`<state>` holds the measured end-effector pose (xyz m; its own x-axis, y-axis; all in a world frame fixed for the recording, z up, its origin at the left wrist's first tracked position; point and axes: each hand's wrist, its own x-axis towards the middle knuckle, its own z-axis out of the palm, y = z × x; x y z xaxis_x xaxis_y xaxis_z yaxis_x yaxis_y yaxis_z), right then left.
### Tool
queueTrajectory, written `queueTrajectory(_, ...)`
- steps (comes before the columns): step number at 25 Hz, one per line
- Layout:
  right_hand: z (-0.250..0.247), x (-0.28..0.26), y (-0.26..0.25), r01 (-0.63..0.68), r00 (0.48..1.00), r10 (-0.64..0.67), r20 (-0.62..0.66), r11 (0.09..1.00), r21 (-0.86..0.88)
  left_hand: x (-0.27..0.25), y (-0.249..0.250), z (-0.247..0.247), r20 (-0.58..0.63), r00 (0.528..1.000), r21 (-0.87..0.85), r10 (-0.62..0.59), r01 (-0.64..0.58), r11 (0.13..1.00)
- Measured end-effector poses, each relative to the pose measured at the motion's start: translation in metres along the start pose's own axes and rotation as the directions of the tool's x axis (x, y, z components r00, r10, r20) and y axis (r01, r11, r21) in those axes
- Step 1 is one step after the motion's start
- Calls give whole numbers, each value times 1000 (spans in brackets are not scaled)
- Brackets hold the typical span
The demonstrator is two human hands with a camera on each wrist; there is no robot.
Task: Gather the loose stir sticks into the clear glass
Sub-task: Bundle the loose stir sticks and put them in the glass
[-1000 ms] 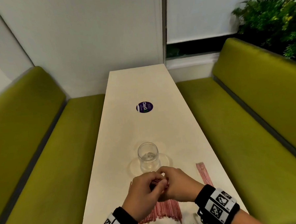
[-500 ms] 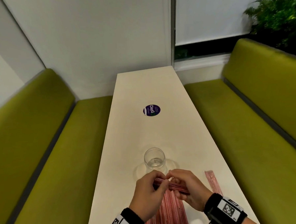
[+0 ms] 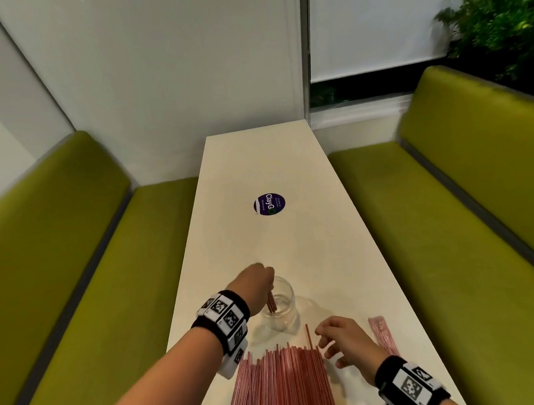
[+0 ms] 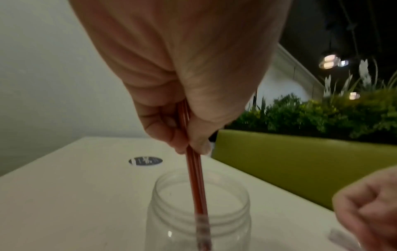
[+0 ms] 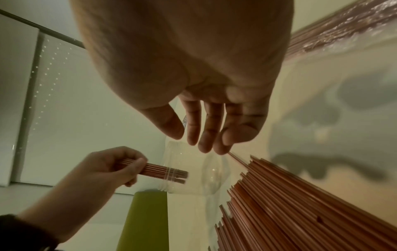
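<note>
Barely begun: left hand (image 3: 254,282) fingers pinch a few stir sticks (image 4: 196,183) into the clear glass (image 3: 279,307); right hand (image 3: 344,342) fingers apart above the large pile (image 3: 284,384) left on the worktop (image 3: 257,159).

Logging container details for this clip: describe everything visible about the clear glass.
The clear glass is a transparent, jar-like vessel with a ridged neck and open mouth, upright on the white table just beyond the stir-stick pile. The left hand holds a small bundle of sticks whose lower ends are inside it. Otherwise it looks empty.
</note>
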<state>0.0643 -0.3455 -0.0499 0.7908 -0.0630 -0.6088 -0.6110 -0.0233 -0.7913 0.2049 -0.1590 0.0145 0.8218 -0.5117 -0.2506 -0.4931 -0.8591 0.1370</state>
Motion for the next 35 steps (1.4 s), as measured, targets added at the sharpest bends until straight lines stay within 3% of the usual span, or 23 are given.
queueTrajectory(2, -2, 0, 0, 7, 1000, -6, 5, 1000, -7, 14, 2, 9, 146, 989, 71, 22, -33, 997)
queueTrajectory(4, -5, -1, -1, 18, 1000, -18, -5, 1000, -16, 21, -1, 15, 158, 987, 107, 27, -44, 993)
queueTrajectory(9, -18, -3, 9, 18, 999, -22, -33, 993, -115, 12, -5, 7, -169, 984, 156, 51, -25, 987)
queueTrajectory(14, -15, 2, 27, -30, 997, 2, -73, 922, -386, -36, -12, 17, -303, 940, -178, -159, 109, 978)
queueTrajectory(19, 9, 4, 39, -69, 998, 54, -43, 731, -679, -99, -4, 65, -154, 937, -537, -315, 188, 822)
queueTrajectory(25, 56, 1, 32, 5, 997, -66, -39, 561, -828, -130, 3, 115, -31, 924, -588, -381, 291, 755)
queueTrajectory(30, 62, 3, 43, -18, 992, -92, -90, 595, -804, -150, 4, 124, -33, 928, -627, -371, 270, 731)
queueTrajectory(35, 53, 5, 51, -27, 991, -75, -110, 693, -720, -165, -1, 129, -24, 930, -663, -367, 260, 702)
